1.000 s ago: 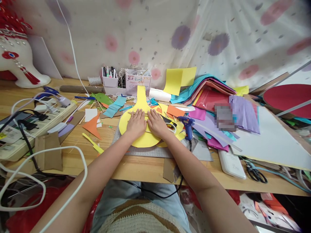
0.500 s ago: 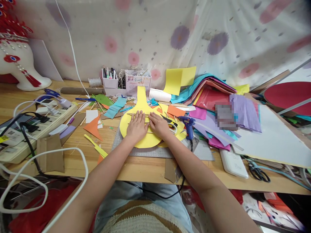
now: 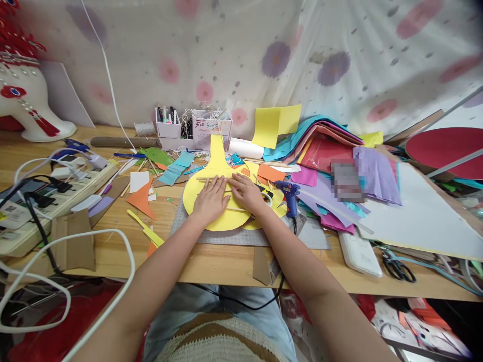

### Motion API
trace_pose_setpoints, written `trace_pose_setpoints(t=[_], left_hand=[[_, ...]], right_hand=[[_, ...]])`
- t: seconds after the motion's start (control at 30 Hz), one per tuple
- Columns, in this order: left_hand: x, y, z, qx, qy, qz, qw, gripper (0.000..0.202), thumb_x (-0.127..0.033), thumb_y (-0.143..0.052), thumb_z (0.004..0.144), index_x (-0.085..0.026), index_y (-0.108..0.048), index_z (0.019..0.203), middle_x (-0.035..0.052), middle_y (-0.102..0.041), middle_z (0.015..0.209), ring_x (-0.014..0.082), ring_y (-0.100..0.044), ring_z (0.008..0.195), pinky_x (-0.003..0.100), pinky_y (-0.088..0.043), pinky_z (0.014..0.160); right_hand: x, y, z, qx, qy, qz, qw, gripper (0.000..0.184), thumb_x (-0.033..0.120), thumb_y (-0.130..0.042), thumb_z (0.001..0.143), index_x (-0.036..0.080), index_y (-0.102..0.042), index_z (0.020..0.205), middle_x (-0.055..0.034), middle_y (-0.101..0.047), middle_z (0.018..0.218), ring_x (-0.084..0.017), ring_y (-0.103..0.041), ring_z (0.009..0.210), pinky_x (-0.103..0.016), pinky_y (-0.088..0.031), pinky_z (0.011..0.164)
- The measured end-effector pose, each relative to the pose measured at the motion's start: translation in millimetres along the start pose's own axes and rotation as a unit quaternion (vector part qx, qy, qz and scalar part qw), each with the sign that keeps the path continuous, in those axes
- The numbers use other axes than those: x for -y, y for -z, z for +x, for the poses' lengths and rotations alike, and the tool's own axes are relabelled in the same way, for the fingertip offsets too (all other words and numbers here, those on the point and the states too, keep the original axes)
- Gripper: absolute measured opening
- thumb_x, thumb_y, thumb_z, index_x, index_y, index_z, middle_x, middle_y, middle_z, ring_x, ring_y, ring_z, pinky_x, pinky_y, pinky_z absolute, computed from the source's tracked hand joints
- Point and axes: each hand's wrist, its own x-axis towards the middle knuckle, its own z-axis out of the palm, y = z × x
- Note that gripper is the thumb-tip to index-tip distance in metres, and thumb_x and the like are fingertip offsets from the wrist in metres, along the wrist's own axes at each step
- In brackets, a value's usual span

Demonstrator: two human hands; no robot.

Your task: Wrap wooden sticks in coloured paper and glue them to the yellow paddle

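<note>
Pressing down, apparently the step in hand, at a grained wooden table [image 3: 211, 264], over a gray gridded cutting mat [image 3: 230, 238]. Bearing on a yellow paper cutout [image 3: 226, 221], flat, round-bellied and narrow-necked, lying on the mat directly ahead. Laid palm-down on it with left hand [image 3: 212, 200] and right hand [image 3: 247, 193], fingers outstretched, nearly together, clamped on nothing. Just beside a hard-shelled, pistol-shaped blue glue gun [image 3: 291, 195]. Pinning thin, straight wooden sticks [image 3: 203, 179] crosswise, probably, though largely hidden under fingers. Calling next, seemingly, for even pressure and a straight lift.
</note>
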Motion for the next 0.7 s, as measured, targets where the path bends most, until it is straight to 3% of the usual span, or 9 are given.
trace_pose_setpoints(t=[0.17,0.37,0.7], left_hand=[[0.4,-1.0,0.4,-0.003,0.004,0.003,1.000,0.057,-0.039,-0.022,0.088,-0.011,-0.031,0.137,0.0066,-0.029,0.144,0.0182,-0.019,0.135,0.036,-0.012,0.112],[1.0,-1.4,0.9,0.000,0.012,0.001,1.000,0.058,-0.041,-0.020,0.088,-0.010,-0.031,0.136,0.0067,-0.029,0.144,0.0188,-0.019,0.134,0.036,-0.012,0.112],[-0.5,-0.2,0.4,-0.017,0.020,-0.015,1.000,0.052,-0.032,-0.024,0.087,-0.011,-0.037,0.133,0.0057,-0.034,0.141,0.0192,-0.022,0.134,0.039,-0.013,0.112]], right_hand=[[-1.8,-2.5,0.3,0.005,-0.014,-0.021,1.000,0.043,0.033,-0.036,0.086,0.017,-0.054,0.122,-0.0094,-0.046,0.132,-0.022,-0.037,0.125,-0.040,-0.029,0.104],[-2.2,2.9,1.2,-0.004,0.000,-0.031,1.000,0.046,0.033,-0.028,0.089,0.012,-0.053,0.121,-0.0115,-0.053,0.119,-0.024,-0.041,0.114,-0.038,-0.031,0.102],[-0.1,5.3,2.1,0.020,-0.013,-0.068,0.997,0.046,0.037,-0.030,0.089,0.020,-0.047,0.128,-0.0118,-0.047,0.115,-0.025,-0.037,0.107,-0.039,-0.029,0.097]])
